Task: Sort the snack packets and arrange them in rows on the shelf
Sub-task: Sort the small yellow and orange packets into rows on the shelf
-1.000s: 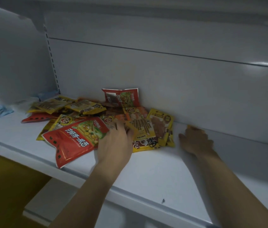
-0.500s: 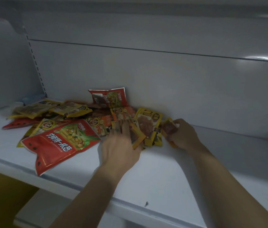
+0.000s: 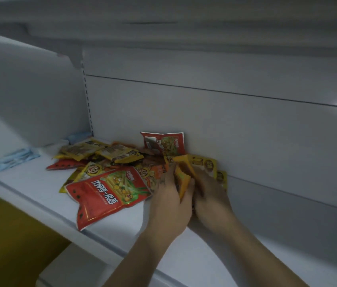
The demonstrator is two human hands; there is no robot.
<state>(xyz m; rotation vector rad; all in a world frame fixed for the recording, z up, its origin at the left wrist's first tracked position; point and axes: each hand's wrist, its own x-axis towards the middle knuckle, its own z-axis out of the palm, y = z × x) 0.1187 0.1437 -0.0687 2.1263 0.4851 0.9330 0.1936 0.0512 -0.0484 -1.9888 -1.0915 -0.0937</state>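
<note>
Snack packets [image 3: 109, 162] lay heaped on the shelf [image 3: 39, 189], ten o'clock of the hands. Fingers of the left hand [image 3: 169, 206] and right hand [image 3: 212, 200] held an orange packet [image 3: 184, 179], likely light and slippery, best pinched at a sealed edge.

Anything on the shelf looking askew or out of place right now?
Yes. The snack packets lie in an overlapping heap, not in rows. The large red packet lies skewed, its corner at the front edge of the shelf. A smaller red packet leans against the back panel.
</note>
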